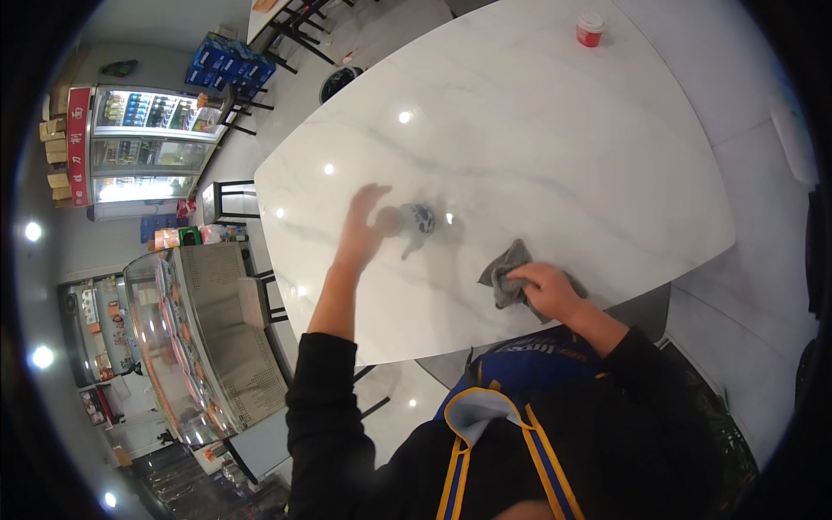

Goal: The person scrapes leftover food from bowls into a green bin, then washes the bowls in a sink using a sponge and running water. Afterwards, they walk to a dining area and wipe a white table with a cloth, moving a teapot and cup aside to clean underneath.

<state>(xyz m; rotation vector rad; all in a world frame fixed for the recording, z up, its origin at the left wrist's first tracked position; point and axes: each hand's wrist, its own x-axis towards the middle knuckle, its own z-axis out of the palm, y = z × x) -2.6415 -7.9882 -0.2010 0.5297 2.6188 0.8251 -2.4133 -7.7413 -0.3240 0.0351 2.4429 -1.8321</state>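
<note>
A small blue-and-white teapot or pitcher [422, 219] with a spout is near the middle of the white marble-look table [520, 130]. My left hand [364, 218] is beside it, fingers spread, with the thumb near a pale round part, perhaps the lid or another small vessel; blur hides whether they touch. Under my right hand [549, 289], gripped by the fingers, a grey cloth [509, 270] lies bunched on the tabletop near the edge closest to my body.
A red paper cup with a white lid [589, 29] stands at the table's far right. Stools [231, 201] line the left side, with a glass display counter [188, 351] and a drinks fridge [156, 143] beyond. A round bin [339, 83] is past the far left edge.
</note>
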